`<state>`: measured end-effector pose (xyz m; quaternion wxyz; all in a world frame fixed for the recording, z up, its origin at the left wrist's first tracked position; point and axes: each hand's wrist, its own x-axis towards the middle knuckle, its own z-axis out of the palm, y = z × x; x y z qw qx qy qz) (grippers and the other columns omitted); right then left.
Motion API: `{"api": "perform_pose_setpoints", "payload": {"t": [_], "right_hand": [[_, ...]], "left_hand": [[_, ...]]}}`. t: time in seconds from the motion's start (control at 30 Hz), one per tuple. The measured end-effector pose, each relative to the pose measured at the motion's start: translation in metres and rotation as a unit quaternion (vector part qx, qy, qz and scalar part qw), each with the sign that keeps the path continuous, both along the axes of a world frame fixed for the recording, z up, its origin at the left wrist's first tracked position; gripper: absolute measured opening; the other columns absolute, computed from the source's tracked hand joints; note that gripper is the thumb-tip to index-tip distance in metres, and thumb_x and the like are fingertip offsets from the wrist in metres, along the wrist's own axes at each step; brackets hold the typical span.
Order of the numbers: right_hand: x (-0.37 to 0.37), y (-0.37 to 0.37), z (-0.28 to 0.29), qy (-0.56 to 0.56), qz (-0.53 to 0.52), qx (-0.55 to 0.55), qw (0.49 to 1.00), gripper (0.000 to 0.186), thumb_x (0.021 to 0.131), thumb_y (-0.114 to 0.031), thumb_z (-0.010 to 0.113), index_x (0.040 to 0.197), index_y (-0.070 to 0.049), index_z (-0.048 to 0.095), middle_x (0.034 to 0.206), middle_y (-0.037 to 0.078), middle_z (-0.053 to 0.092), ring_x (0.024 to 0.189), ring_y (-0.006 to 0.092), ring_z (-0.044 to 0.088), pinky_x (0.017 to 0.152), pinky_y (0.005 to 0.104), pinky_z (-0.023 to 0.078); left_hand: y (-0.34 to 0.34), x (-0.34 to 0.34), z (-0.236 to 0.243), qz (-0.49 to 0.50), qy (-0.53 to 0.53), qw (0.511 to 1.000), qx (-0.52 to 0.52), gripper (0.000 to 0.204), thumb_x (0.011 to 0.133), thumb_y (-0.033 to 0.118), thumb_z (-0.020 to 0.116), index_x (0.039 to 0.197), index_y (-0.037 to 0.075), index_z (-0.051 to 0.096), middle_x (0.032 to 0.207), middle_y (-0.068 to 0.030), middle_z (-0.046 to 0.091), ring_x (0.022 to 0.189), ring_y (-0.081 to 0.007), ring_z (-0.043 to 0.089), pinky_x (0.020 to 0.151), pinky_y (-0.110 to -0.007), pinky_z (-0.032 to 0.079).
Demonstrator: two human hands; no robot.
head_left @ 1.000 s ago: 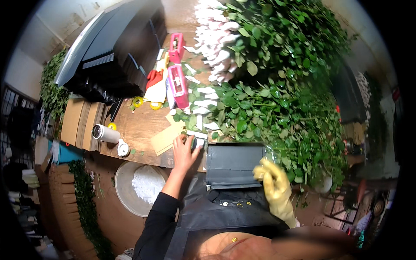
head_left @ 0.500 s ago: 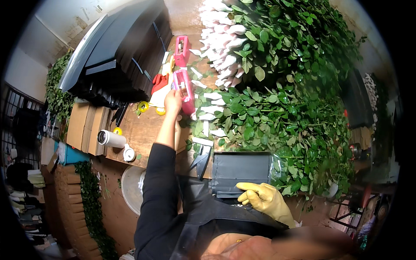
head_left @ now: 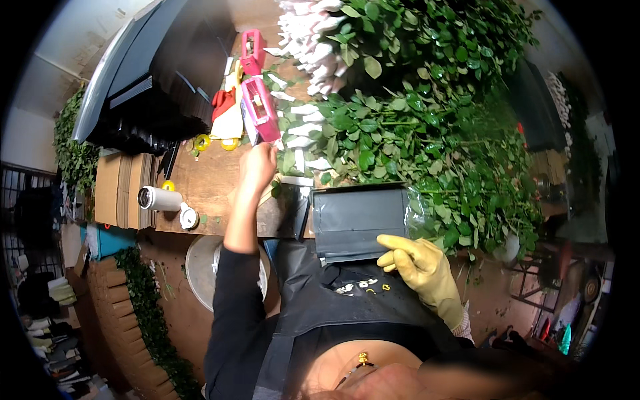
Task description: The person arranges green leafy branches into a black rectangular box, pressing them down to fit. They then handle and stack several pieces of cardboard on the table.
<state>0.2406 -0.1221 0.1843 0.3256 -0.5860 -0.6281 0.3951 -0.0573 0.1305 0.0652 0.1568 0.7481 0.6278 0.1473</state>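
My left hand (head_left: 258,163) is closed just below the nearer pink tape dispenser (head_left: 261,113), its fingertips by a small pale piece; what it holds is too small to make out. My right hand (head_left: 417,270), in a yellow rubber glove, is open with its index finger stretched out, beside the lower edge of a dark grey folded sheet (head_left: 357,220). A dark tool (head_left: 293,213) lies left of the sheet, partly unclear. Beyond it, white-wrapped heads (head_left: 313,47) and leafy stems (head_left: 427,160) cover the table's right side.
The wooden table (head_left: 197,173) holds stacked black sheets (head_left: 167,60), cardboard (head_left: 117,190), a second dispenser (head_left: 252,53), gloves (head_left: 227,107), yellow rolls (head_left: 202,143) and a white flask (head_left: 160,199). A bucket (head_left: 203,273) stands below the front edge.
My left hand has left the dark tool, reached up to the pink dispenser, and now sits slightly back from it. My right hand's index finger has straightened. The view has shifted.
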Motion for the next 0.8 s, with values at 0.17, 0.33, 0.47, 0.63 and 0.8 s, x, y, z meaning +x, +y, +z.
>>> {"api": "perform_pose_setpoints", "payload": {"t": [0.17, 0.33, 0.47, 0.63, 0.8], "right_hand": [[-0.005, -0.003, -0.004, 0.028, -0.004, 0.005, 1.0, 0.023, 0.099, -0.014, 0.063, 0.118, -0.006, 0.072, 0.085, 0.001, 0.078, 0.071, 0.0144, 0.072, 0.068, 0.0295, 0.053], [-0.004, 0.002, -0.002, -0.018, 0.044, 0.059, 0.997, 0.023, 0.098, -0.016, 0.065, 0.117, -0.007, 0.073, 0.084, 0.001, 0.077, 0.071, 0.0155, 0.071, 0.068, 0.0299, 0.052], [0.004, 0.0, 0.0, -0.012, 0.011, 0.021, 1.0, 0.023, 0.098, -0.014, 0.065, 0.118, -0.006, 0.072, 0.086, 0.002, 0.078, 0.073, 0.0147, 0.072, 0.068, 0.0289, 0.053], [0.01, 0.017, -0.011, 0.077, -0.029, -0.023, 0.996, 0.025, 0.099, -0.012, 0.063, 0.121, -0.006, 0.072, 0.091, 0.006, 0.079, 0.079, 0.0151, 0.074, 0.072, 0.0281, 0.055], [-0.011, 0.063, -0.005, 0.052, 0.067, 0.095, 0.992, 0.025, 0.099, -0.017, 0.066, 0.121, -0.007, 0.071, 0.097, 0.007, 0.078, 0.082, 0.0209, 0.073, 0.076, 0.0324, 0.056]], "left_hand": [[-0.134, 0.074, 0.043, -0.095, -0.229, 0.961, -0.121, 0.037, 0.096, 0.028, 0.065, 0.073, 0.0, 0.066, 0.059, -0.0167, 0.059, 0.053, -0.0243, 0.057, 0.056, -0.04, 0.047], [-0.159, 0.083, 0.019, -0.11, -0.012, 0.991, -0.079, 0.05, 0.092, 0.048, 0.068, 0.068, 0.005, 0.072, 0.062, -0.0191, 0.065, 0.064, -0.0401, 0.067, 0.061, -0.048, 0.054], [-0.162, 0.048, 0.022, -0.106, 0.039, 0.985, -0.129, 0.06, 0.082, 0.063, 0.072, 0.06, 0.007, 0.07, 0.061, -0.0157, 0.066, 0.065, -0.0367, 0.069, 0.06, -0.045, 0.053], [-0.085, -0.022, -0.018, -0.056, -0.283, 0.935, -0.208, 0.048, 0.076, 0.046, 0.086, 0.09, 0.005, 0.065, 0.084, -0.0129, 0.068, 0.083, -0.0304, 0.067, 0.075, -0.041, 0.052], [0.085, -0.008, -0.058, 0.198, -0.137, 0.969, 0.055, 0.047, 0.087, 0.039, 0.075, 0.115, 0.003, 0.068, 0.115, -0.0253, 0.061, 0.111, -0.0409, 0.062, 0.095, -0.044, 0.05]]}}
